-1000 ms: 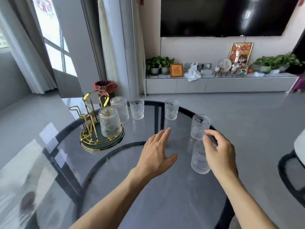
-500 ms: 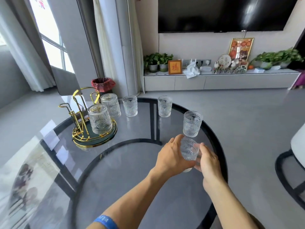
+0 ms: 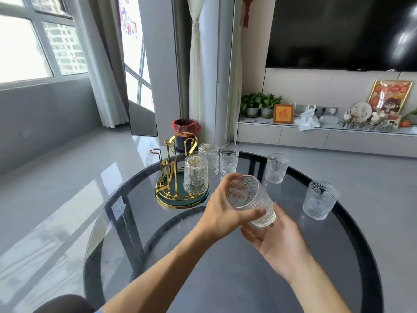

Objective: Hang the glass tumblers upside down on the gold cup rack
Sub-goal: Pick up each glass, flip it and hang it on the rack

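My left hand (image 3: 222,210) grips a patterned glass tumbler (image 3: 250,198) in the air above the table, tilted so its mouth faces me. Just below it, my right hand (image 3: 274,241) is palm up with fingers apart, near the tumbler's base. The gold cup rack (image 3: 174,168) stands on a green gold-rimmed tray (image 3: 180,199) at the table's far left. Two tumblers hang upside down on it, one in front (image 3: 195,173) and one behind (image 3: 209,159). Three upright tumblers stand on the glass: one beside the rack (image 3: 229,161), one in the middle (image 3: 275,168), one at the right (image 3: 320,199).
The round dark glass table (image 3: 203,267) has a black rim. A bin with a red liner (image 3: 186,129) stands on the floor behind the rack. A low white cabinet (image 3: 316,136) with plants and ornaments runs along the far wall under a TV.
The tumbler has been lifted off the table and tipped toward me. My left hand has taken it while my right hand has dropped below with fingers spread. My view has swung left.
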